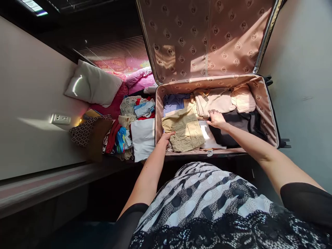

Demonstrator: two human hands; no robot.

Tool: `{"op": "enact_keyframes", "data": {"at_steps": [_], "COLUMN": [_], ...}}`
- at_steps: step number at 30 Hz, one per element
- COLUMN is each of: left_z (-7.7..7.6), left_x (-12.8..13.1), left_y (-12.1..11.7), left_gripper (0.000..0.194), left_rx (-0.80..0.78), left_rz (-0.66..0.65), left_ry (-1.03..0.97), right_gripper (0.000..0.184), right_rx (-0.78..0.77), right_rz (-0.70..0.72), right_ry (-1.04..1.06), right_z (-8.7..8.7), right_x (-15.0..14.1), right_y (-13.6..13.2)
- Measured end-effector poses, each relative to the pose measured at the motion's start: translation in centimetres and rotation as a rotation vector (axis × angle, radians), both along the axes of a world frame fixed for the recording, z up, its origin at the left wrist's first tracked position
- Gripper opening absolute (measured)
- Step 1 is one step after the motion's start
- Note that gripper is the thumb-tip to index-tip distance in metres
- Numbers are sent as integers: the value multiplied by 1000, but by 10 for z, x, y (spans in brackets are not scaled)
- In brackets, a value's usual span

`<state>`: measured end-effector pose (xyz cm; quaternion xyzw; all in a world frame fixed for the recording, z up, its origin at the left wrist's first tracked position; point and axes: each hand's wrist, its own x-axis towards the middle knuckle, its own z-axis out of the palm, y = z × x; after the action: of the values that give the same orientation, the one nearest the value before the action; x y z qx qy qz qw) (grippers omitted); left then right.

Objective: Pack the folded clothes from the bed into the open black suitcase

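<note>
An open suitcase (207,80) with pinkish patterned lining lies in front of me, filled with folded clothes. My left hand (166,137) is at its near left corner, thumb on top of a pair of khaki cargo shorts (185,133) and the other fingers hidden beneath. The shorts lie over other clothes in the left half. My right hand (217,119) rests near the middle with fingers apart, touching the edge of folded beige trousers (216,99). Under its wrist is a black garment (233,128). A white garment (209,136) shows between the shorts and the black cloth.
Left of the suitcase are a folded white garment (143,138), a blue folded piece (144,109), a brown cloth (100,138) and other piled clothes. A pillow (94,83) leans at the back left, by a wall outlet (60,119). The raised lid (204,38) stands behind; a wall (306,86) is close on the right.
</note>
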<state>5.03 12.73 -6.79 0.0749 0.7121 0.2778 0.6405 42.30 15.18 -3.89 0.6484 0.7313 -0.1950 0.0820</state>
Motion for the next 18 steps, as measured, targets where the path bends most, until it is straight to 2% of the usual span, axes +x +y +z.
{"op": "enact_keyframes", "data": {"at_steps": [3, 6, 11, 15, 18], "left_z": [-1, -4, -10, -11, -10], "left_x": [-1, -3, -5, -7, -7], "left_y": [0, -1, -1, -1, -1], "left_gripper": [51, 52, 59, 63, 63], "left_rx": [1, -3, 3, 16, 21], "left_rz": [-13, -19, -24, -30, -42], "left_ry": [-2, 1, -8, -19, -26], "right_gripper": [69, 66, 81, 63, 61], "right_rx": [32, 49, 131, 141, 135], "right_rz": [-116, -177, -318, -400, -420], "right_ry": [-17, -1, -2, -47, -59], "right_z": [-15, -29, -41, -44, -43], "right_x": [-35, -52, -68, -73, -72], "right_y": [24, 40, 54, 67, 73]}}
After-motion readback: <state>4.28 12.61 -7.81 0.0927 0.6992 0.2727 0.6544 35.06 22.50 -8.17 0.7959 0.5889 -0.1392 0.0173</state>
